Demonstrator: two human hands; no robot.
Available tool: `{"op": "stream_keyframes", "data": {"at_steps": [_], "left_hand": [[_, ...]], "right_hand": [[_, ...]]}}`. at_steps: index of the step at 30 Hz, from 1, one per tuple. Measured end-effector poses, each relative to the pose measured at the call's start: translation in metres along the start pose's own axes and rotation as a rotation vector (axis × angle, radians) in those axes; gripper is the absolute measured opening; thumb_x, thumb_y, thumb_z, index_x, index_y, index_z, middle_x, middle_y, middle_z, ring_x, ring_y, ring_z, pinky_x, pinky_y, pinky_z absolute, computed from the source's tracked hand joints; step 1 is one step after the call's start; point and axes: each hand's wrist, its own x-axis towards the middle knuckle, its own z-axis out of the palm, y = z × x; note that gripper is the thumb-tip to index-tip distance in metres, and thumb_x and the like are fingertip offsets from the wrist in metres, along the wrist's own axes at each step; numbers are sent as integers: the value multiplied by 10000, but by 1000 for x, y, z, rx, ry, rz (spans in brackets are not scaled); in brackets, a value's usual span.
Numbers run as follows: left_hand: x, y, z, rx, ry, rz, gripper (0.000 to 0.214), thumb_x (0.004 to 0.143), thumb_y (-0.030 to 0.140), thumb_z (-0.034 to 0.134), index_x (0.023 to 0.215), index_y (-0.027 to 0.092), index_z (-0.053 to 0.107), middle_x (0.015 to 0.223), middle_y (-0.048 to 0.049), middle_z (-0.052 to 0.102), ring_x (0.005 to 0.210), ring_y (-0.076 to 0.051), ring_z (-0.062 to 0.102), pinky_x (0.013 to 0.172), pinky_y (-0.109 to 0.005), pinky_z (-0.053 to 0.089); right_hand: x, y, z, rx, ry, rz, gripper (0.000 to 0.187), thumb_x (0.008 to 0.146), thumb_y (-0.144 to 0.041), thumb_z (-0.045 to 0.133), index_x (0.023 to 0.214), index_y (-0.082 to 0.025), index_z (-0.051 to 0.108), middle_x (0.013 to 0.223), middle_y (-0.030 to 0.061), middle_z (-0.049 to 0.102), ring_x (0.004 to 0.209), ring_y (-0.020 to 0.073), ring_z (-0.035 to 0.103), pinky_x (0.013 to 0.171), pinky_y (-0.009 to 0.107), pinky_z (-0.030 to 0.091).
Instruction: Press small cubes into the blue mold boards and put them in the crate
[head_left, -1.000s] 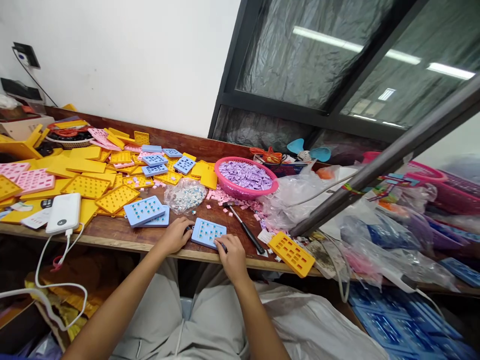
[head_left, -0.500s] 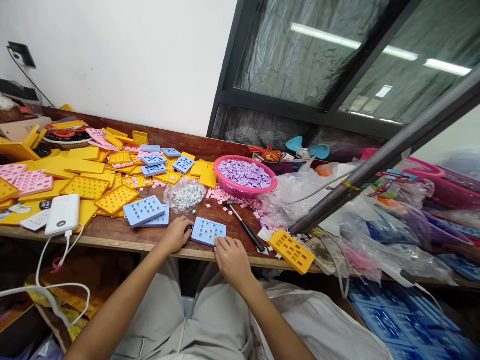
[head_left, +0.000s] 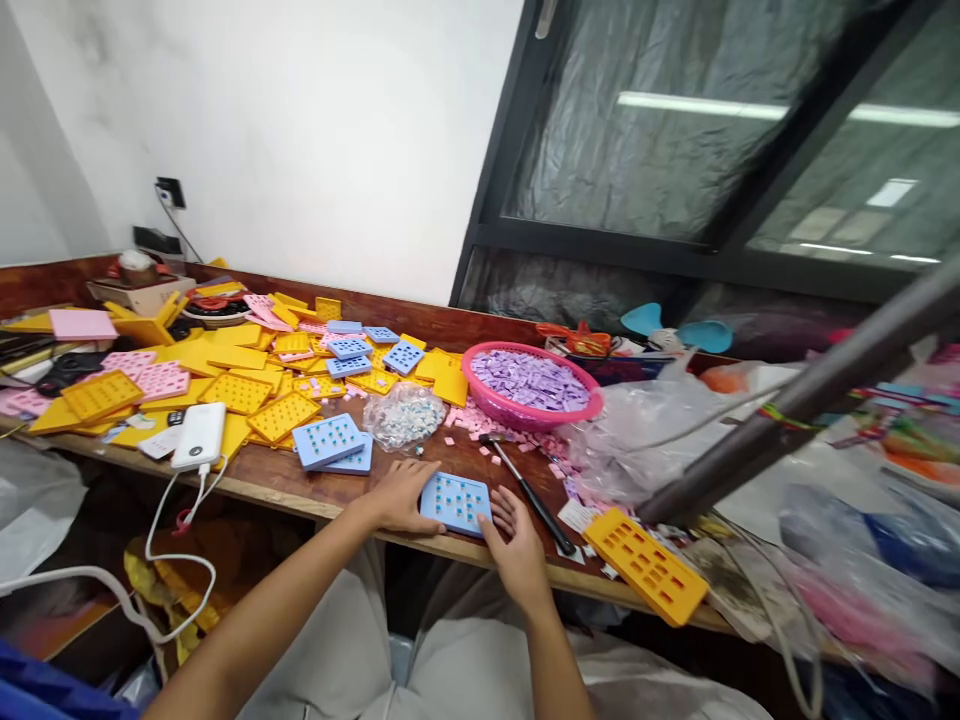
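A small blue tile board (head_left: 454,502) lies near the front edge of the wooden table (head_left: 315,492). My left hand (head_left: 399,497) rests flat on the table against the board's left side, fingers stretched out. Against its right side my right hand (head_left: 514,545) lies with the fingers spread and touching the board's edge. Neither hand holds anything. A small hammer (head_left: 531,492) lies just right of my right hand.
A pink basket of purple tiles (head_left: 531,385) and a clear bag of tiles (head_left: 405,416) sit behind the board. Blue boards (head_left: 330,443), yellow trays (head_left: 225,385), a white power bank (head_left: 198,436) lie left. A yellow tray (head_left: 646,565) overhangs the edge at right, beside plastic bags.
The view swung left and down. My right hand opened and moved from the board's near edge to its right side. My left hand spread flat beside the board.
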Motion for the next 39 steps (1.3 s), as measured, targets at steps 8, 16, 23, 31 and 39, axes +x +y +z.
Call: {"op": "stream_keyframes", "data": {"at_steps": [8,16,23,31,39], "left_hand": [[0,2,-72,160,284,10,976,679,630,801,1487,199,463,1409,-173,518,1282,-363,473,1126,-494,350],[-84,-68,-160,340,222,-443,780,760,660,706,1403,238,576,1228,-126,608,1154,-341,571,1040,-450,431],[-87,-87,-167,240,79,-428,847,783,694,670,1474,242,482,1451,-133,528,1320,-355,494,1115,-456,386],[27,-143,-228,415,182,-411,607,905,613,528,1340,193,580,1375,-138,593,1265,-318,558,1048,-397,449],[121,-248,-219,466,85,-566,774,713,521,742,1371,171,531,1517,-211,440,1291,-378,527,1034,-428,442]], "right_hand": [[2,2,-13,270,171,81,657,774,-574,757,1272,-193,563,1287,169,647,1180,302,646,1088,522,478],[3,-7,-1,70,2,-13,481,822,-517,709,1179,-197,669,1111,129,722,963,282,700,897,450,577],[16,-66,55,-405,-535,-480,250,966,-249,543,1163,-278,694,1087,72,657,975,230,658,888,337,517],[100,-43,79,-728,-578,-690,116,846,-140,673,892,-230,730,952,80,683,890,251,661,824,325,491],[134,-15,55,-514,-535,-404,316,878,-233,639,1192,-264,660,1181,73,618,1032,243,652,846,312,508]]}}
